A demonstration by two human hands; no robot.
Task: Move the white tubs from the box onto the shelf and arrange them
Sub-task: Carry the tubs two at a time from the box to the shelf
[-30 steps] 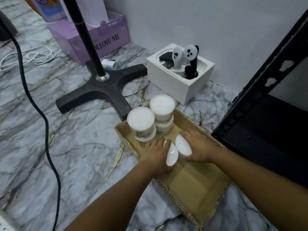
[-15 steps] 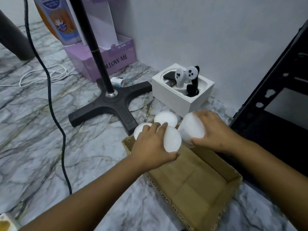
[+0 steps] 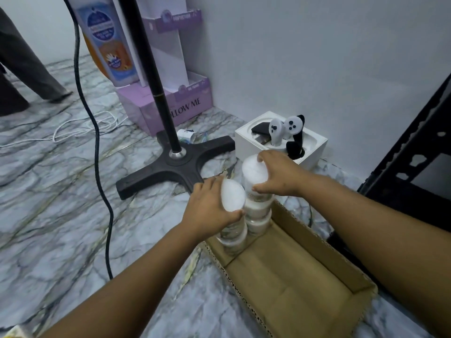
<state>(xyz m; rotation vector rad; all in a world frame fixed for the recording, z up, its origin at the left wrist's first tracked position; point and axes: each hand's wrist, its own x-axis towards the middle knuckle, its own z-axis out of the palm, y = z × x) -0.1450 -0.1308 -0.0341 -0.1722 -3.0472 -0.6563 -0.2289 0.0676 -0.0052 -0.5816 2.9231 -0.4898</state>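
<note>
You are gripping a stack of tubs in your left hand and another in your right hand, standing them in the box corner, needing a steady carry to the shelf

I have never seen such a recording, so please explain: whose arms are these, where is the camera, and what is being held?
There is no machine here. A person wears one camera on the head, looking forward and down, so you see that person's own two arms. The left hand grips the white lid of the top tub of the nearer stack of tubs. The right hand grips the top tub of the farther stack of tubs. Both stacks stand in one corner of an open cardboard box on the marble floor. Behind are a black stand base and a white box with controllers. The black shelf is at the right.
</note>
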